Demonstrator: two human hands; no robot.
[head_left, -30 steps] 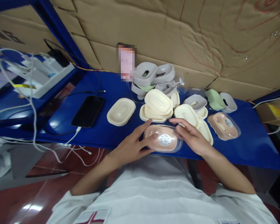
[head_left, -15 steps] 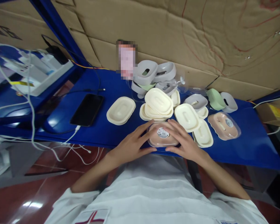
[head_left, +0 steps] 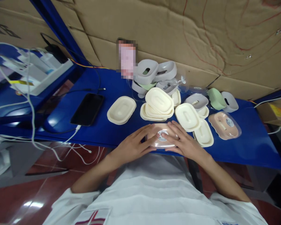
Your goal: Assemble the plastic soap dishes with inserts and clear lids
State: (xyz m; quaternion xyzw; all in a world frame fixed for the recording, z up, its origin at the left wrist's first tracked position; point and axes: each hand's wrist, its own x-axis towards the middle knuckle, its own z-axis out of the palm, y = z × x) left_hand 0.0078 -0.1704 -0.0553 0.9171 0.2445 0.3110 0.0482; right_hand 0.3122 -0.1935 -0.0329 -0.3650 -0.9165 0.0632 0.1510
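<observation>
At the front edge of the blue table, my left hand and my right hand close from both sides around a pink soap dish under a clear cover. Fingertips of both hands rest on the cover, beside its round white label. The far fingers reach its back corners. Just behind it lies a stack of cream oval trays. More cream trays overlap to the right of my right hand. One cream tray lies apart at the left.
A second pink soap dish with a clear cover is at the right. Grey dishes and a green one stand along the cardboard wall. A black phone, white cables and a power strip occupy the left side.
My fingers and thumbs have drawn in closer around the pink soap dish. Its cover now catches the light differently, as if slightly tilted. The trays around it stay put.
</observation>
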